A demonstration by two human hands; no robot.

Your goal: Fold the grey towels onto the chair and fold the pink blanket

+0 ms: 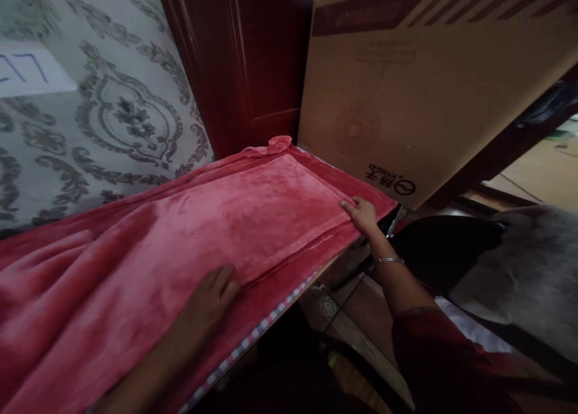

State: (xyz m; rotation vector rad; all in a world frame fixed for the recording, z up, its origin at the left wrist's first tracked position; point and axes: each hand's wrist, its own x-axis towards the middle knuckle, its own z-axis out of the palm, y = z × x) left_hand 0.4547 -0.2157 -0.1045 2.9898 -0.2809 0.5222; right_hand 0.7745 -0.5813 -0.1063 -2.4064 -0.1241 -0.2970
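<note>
A pink plush blanket (235, 203) lies folded on a table topped with a darker red cloth (334, 167). My right hand (361, 214) is closed on the blanket's near right corner, thumb on top and fingers at the edge. Lower and to the left, my left hand (219, 290) has its fingers curled on the blanket's near edge; its fingertips are partly hidden. Around the middle the blanket is fairly flat, while the left side is bunched into soft folds. A small ruffled bit of fabric (280, 143) sticks up at the far corner.
A large cardboard box (433, 89) stands upright behind the table's right end. Patterned wallpaper (135, 113) and a dark red door (266, 53) border the far side. A grey furry cover (528, 269) lies over something at the right. A checked strip (266, 322) runs along the table's front edge.
</note>
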